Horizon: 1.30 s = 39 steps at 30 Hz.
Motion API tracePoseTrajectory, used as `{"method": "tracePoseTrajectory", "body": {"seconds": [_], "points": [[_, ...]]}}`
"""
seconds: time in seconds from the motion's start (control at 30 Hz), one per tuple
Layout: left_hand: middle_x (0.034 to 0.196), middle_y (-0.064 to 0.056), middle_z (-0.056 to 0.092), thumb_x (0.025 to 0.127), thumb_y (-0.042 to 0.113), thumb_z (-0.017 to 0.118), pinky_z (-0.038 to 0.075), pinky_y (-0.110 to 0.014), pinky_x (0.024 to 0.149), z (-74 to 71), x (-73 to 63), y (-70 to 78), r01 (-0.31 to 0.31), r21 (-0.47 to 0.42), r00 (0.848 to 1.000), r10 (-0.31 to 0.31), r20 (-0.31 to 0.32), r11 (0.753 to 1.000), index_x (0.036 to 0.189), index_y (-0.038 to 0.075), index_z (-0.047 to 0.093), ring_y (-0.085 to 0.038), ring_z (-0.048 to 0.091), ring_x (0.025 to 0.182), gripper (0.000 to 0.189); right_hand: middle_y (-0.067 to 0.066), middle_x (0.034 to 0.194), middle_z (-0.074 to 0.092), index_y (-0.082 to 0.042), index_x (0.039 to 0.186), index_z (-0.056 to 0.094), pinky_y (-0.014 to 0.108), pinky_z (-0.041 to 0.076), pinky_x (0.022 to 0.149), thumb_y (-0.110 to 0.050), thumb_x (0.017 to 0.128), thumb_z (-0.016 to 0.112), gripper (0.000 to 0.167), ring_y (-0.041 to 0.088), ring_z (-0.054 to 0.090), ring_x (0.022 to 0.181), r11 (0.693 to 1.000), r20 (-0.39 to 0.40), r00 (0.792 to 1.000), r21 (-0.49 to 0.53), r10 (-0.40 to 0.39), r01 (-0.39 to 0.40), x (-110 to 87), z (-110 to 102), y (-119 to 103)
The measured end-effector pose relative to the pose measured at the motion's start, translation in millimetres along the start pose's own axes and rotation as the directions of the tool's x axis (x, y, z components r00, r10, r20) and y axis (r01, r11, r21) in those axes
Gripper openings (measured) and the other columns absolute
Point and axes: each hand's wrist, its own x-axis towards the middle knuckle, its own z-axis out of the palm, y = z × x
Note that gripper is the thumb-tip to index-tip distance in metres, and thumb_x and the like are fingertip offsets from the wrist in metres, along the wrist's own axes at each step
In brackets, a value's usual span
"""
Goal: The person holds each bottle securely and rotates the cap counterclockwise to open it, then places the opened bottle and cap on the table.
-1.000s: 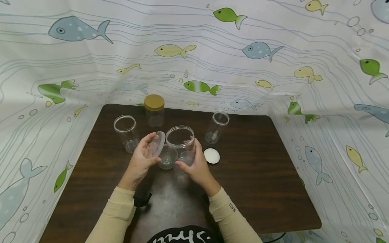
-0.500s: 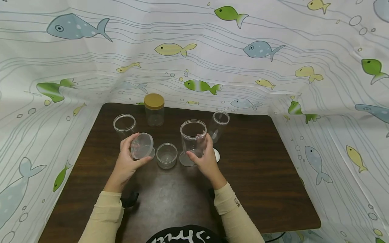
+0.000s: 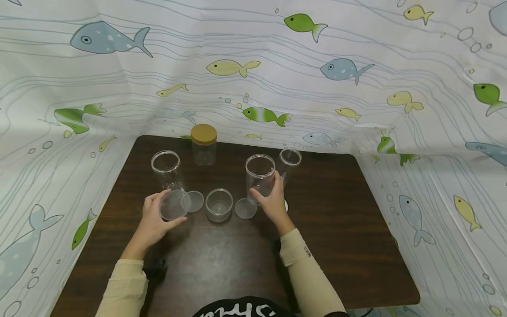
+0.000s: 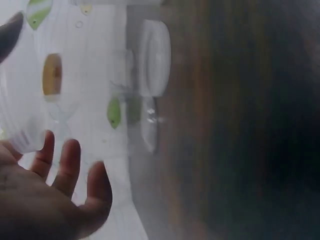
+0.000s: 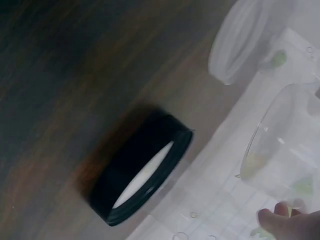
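My left hand (image 3: 152,222) holds a clear plastic lid (image 3: 173,205) by its edge, thumb on one side and fingers on the other. In the left wrist view that lid (image 4: 22,100) shows at the left edge. A tall clear jar (image 3: 259,174), rim up and uncapped, is gripped around its side by my right hand (image 3: 273,204). Between the hands stands a short clear jar (image 3: 219,208), flanked by a clear lid (image 3: 196,201) on its left and another clear lid (image 3: 245,209) on its right. Past the right hand lies a black lid (image 5: 137,165) with a white liner, mostly hidden in the head view.
Toward the back left stands an open clear jar (image 3: 166,165), with a yellow-capped jar (image 3: 203,143) behind it. Another open jar (image 3: 291,160) is at the back right, partly behind the right hand. A fish-print curtain (image 3: 237,35) surrounds the brown table (image 3: 340,246).
The hands have moved apart: the left went left with the lid, turning its face toward the head camera, and the right went right with the tall jar. The two table lids came into view.
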Motion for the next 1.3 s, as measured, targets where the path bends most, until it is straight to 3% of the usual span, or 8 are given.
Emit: {"method": "tracePoseTrajectory", "body": {"seconds": [0.23,0.6,1.3], "points": [[0.147,-0.034,0.025,0.081,0.033,0.086,0.032,-0.075,0.093,-1.0,-6.6,-13.9,0.075,0.144,0.995,-0.083,0.049,0.987,0.154,0.0,0.031,-0.058,0.025,0.13,0.098,0.014,0.15,0.043,-0.006,0.152,0.032,0.05,0.034,0.112,-0.024,0.082,0.086,0.09,0.034,0.041,0.136,0.995,-0.004,0.995,-0.006,0.096,-0.096,9.9,5.8,17.3],[0.145,-0.035,0.025,0.079,0.032,0.088,0.026,-0.065,0.078,4.3,-7.4,-28.0,0.173,0.216,0.983,-0.184,0.03,0.961,0.153,0.0,0.031,-0.056,0.027,0.123,0.1,0.021,0.152,0.041,-0.001,0.154,0.026,0.049,0.03,0.116,-0.02,0.085,0.083,0.092,0.038,0.038,0.143,0.972,0.011,0.972,-0.034,0.235,-0.234,16.7,11.9,29.2],[0.142,-0.036,0.023,0.075,0.034,0.091,0.02,-0.069,0.082,7.0,0.0,-42.7,0.279,0.287,0.953,-0.301,0.037,0.917,0.153,-0.002,0.029,-0.057,0.022,0.123,0.106,0.02,0.151,0.044,0.002,0.152,0.028,0.048,0.034,0.114,-0.022,0.087,0.082,0.088,0.036,0.043,0.14,0.977,0.035,0.977,-0.056,0.208,-0.206,19.9,15.6,37.7]]}}
